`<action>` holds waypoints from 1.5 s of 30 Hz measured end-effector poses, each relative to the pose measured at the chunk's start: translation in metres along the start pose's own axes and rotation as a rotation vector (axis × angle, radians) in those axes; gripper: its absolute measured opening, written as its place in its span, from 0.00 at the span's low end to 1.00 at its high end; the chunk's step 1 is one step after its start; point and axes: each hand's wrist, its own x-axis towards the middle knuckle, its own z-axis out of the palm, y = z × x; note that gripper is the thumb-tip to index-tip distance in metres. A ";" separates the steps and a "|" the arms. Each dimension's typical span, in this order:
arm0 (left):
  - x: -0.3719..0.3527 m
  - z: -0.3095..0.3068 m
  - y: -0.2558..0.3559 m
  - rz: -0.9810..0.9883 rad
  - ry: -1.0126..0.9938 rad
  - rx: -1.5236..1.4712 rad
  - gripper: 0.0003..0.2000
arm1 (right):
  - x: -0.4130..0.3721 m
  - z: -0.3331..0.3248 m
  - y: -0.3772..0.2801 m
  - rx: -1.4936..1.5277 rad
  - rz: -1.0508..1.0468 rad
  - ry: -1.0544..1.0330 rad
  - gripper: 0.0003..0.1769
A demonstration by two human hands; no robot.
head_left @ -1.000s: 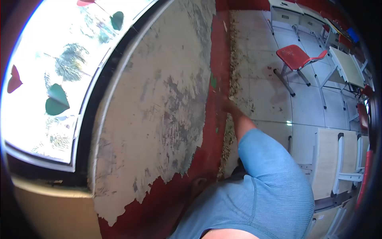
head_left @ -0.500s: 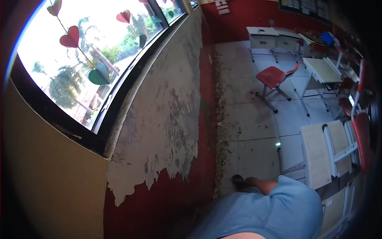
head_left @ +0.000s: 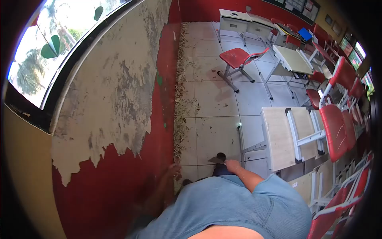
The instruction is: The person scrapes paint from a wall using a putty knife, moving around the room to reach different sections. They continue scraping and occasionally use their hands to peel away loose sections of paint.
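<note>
My right hand (head_left: 232,165) is closed around a scraper (head_left: 216,160), whose flat blade points left over the floor, in front of a dark shoe (head_left: 221,155). Low beside the red lower wall (head_left: 115,183) is my left hand (head_left: 173,170), blurred, so its fingers cannot be made out. Above it, the wall has a large bare grey patch (head_left: 115,91) with a ragged lower edge where paint is gone. Paint flakes (head_left: 180,123) lie in a strip on the tiles along the foot of the wall.
A folded desk (head_left: 278,139) and stacked red chairs (head_left: 336,131) stand close on my right. Further off are a single red chair (head_left: 238,57), a desk (head_left: 292,59) and more desks along the back. A window (head_left: 39,55) with hanging paper hearts is at upper left.
The view has shifted right and down, so the window slides toward the upper left. My left hand has come into view beside the wall, and the scraper in my right hand now shows.
</note>
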 end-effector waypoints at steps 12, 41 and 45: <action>0.046 0.122 0.005 0.015 0.230 1.105 0.18 | 0.099 -0.041 0.164 0.347 -0.153 -0.064 0.22; 0.331 -0.041 0.509 0.054 0.265 -0.324 0.22 | 0.388 -0.331 -0.117 0.613 -0.421 0.049 0.17; 0.347 -0.071 0.554 0.094 0.225 -0.494 0.23 | 0.418 -0.355 -0.155 0.589 -0.350 0.168 0.19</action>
